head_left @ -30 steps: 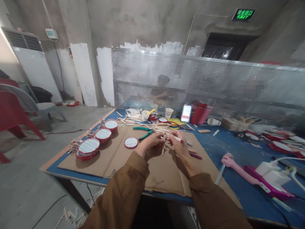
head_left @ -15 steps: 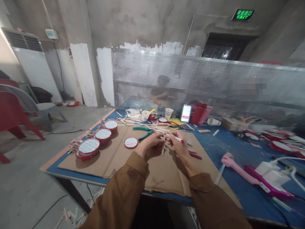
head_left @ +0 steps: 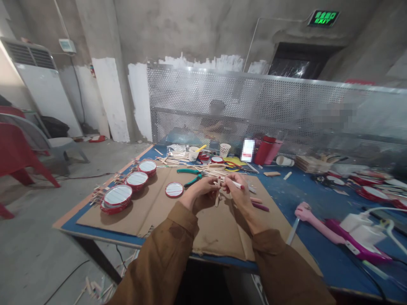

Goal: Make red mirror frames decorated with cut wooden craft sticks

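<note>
My left hand pinches a flat wooden craft stick, which points down over the cardboard sheet. Close beside it, my right hand is closed on a white marker pen with a red end; its other end meets the upper part of the stick. The fingers hide the exact contact. To the left lies a small round red-rimmed disc with a line across its white face. Green-handled pliers rest just behind my left hand. Dark red and pink sticks lie by my right wrist.
Several red-rimmed drum-like pieces line the cardboard's left side. Loose craft sticks, paper cups, a phone and a red bottle stand behind. At right are a pink glue gun and a purple power strip.
Both hands keep almost the same place and hold on the stick and marker pen. The whole view has shifted very slightly; nothing else has visibly moved.
</note>
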A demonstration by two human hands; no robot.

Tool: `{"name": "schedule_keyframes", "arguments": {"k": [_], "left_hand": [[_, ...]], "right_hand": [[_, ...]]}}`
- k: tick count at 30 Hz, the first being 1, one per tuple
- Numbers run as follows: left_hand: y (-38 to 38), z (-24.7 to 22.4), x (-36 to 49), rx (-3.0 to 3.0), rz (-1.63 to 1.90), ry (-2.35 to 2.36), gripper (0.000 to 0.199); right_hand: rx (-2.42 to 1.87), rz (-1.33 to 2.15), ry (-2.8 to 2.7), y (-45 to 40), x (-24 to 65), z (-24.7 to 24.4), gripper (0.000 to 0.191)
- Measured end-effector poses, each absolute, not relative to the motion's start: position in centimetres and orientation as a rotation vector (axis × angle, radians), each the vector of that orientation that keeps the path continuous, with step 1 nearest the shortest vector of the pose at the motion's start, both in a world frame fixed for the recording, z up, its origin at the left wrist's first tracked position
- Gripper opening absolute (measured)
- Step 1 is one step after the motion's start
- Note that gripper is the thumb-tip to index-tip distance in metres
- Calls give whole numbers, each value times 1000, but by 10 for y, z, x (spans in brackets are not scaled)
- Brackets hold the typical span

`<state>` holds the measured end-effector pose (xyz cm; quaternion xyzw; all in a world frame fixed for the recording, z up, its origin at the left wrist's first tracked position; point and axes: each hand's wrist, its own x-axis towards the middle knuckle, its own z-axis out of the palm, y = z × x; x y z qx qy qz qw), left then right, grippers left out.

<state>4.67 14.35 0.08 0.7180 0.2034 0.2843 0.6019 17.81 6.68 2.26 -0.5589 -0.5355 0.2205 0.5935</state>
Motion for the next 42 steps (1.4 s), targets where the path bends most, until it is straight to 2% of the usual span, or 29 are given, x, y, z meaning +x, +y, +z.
{"name": "schedule_keyframes", "arguments": {"k": [42], "left_hand": [[138,3,46,1566,640,464,17]], "right_hand": [[-1319,546,-1238,64,176,26,12]]}}
